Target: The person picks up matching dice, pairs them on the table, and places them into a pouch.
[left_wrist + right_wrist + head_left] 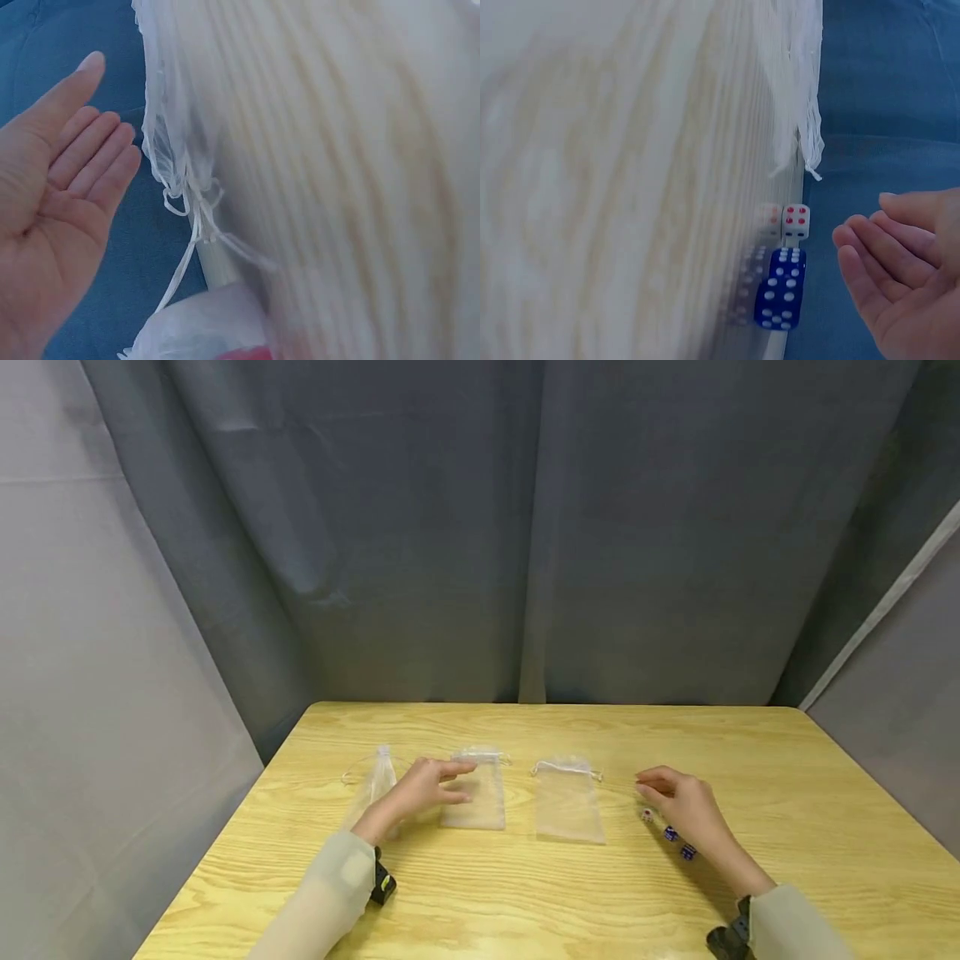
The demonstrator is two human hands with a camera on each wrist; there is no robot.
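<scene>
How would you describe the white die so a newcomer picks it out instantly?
On the right side of the yellowish table, near the right hand, three dice form a short row. The white die sits at the end nearest the drawstring bags. It alone is white, with red pips showing; the other two are blue with white pips.

Only pips can be read: right of centre in the right wrist view, a white die (796, 219) shows four red ones, two blue dice (780, 304) white ones.
</scene>
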